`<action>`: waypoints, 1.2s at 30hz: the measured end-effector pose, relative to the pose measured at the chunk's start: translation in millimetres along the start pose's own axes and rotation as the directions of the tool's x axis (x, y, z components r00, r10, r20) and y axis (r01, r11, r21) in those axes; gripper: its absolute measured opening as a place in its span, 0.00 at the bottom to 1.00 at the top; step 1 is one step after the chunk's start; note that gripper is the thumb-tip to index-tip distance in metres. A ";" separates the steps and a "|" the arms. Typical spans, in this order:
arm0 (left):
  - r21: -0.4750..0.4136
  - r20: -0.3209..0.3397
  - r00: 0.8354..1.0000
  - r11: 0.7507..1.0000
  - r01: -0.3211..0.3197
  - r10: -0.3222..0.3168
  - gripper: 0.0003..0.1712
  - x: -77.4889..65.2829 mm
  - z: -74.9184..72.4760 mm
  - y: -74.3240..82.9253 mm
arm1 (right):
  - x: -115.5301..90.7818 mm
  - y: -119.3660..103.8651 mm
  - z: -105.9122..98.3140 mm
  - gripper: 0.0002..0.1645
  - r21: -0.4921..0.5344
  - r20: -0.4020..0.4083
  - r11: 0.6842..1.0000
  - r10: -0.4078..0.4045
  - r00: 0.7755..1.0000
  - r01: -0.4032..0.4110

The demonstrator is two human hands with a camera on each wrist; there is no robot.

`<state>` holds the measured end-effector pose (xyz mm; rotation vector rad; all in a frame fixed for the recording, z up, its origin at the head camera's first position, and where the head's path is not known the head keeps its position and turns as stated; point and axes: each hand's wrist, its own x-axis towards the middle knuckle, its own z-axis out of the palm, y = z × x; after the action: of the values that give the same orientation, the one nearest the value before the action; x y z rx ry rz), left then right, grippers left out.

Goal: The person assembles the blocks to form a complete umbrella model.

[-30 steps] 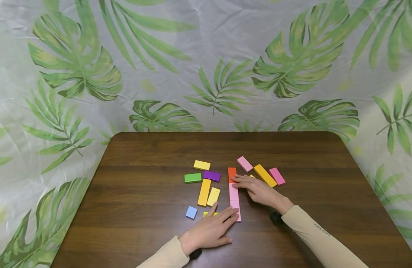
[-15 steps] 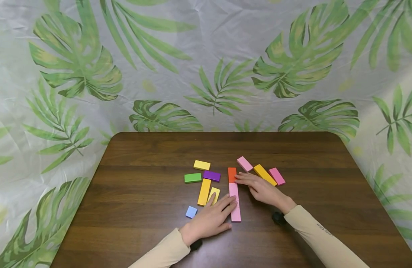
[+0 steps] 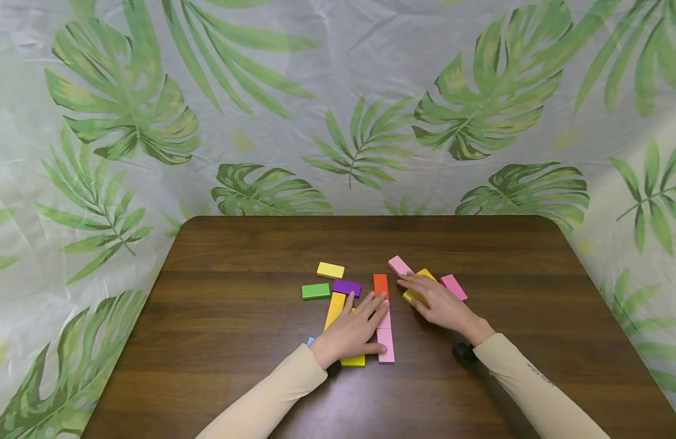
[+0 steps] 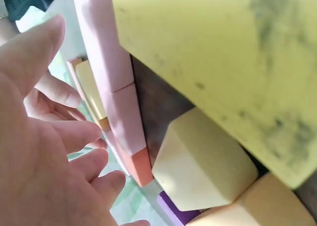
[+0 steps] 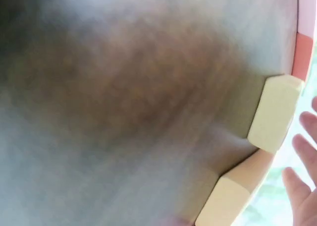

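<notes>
A straight row runs away from me: a red block (image 3: 380, 285) at the far end, then two pink blocks (image 3: 386, 346). My left hand (image 3: 349, 332) reaches over the row with its fingers spread, fingertips at the joint of red and pink. In the left wrist view, its fingers (image 4: 84, 137) are loosely extended and hold nothing. My right hand (image 3: 439, 305) hovers with fingers stretched over a yellow block (image 3: 409, 297) and an orange block (image 3: 426, 274), its fingertips close to a loose pink block (image 3: 398, 265). The left hand partly hides a long orange block (image 3: 335, 310).
Left of the row lie a purple block (image 3: 346, 288), a green block (image 3: 315, 291) and a pale yellow block (image 3: 330, 270). Another yellow block (image 3: 353, 361) and a blue block (image 3: 310, 341) show around the left wrist. A darker pink block (image 3: 454, 286) lies right of the right hand.
My left hand has slid away from me along the row, uncovering its near end. My right hand has moved right, off the red block and over the yellow and orange blocks.
</notes>
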<state>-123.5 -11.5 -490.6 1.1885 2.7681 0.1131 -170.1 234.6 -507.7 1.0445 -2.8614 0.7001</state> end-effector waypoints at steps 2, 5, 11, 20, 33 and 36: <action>-0.003 0.027 1.000 1.000 0.011 -0.011 0.51 2.4 0.6 -0.5 | 1.3 1.3 -1.0 0.27 -0.007 -0.005 1.000 -0.005 1.000 0.005; -0.005 0.050 0.999 1.000 0.022 -0.022 0.52 3.9 1.7 -1.1 | 3.6 3.3 -2.2 0.28 -0.013 -0.004 1.000 -0.012 1.000 0.012; -0.008 0.049 0.998 1.000 0.025 -0.025 0.52 4.7 3.5 -1.1 | 8.2 7.3 -5.1 0.27 -0.036 -0.005 0.999 -0.012 1.000 0.011; -0.017 0.060 0.998 1.000 0.026 -0.025 0.51 6.8 5.1 -1.4 | 14.3 17.3 -9.0 0.27 -0.059 0.020 0.997 0.058 0.998 -0.057; -0.013 0.048 0.999 1.000 0.024 -0.023 0.52 6.4 7.4 -2.9 | 20.8 39.8 -15.0 0.25 0.003 0.002 0.989 0.149 0.989 -0.149; -0.015 0.048 0.999 1.000 0.023 -0.022 0.52 6.6 7.3 -3.5 | 22.6 45.3 -15.9 0.24 -0.001 -0.007 0.990 0.142 0.990 -0.142</action>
<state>-129.5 -9.0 -498.8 1.1412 2.7336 0.1030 -217.7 258.1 -508.0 0.8418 -2.9522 0.7070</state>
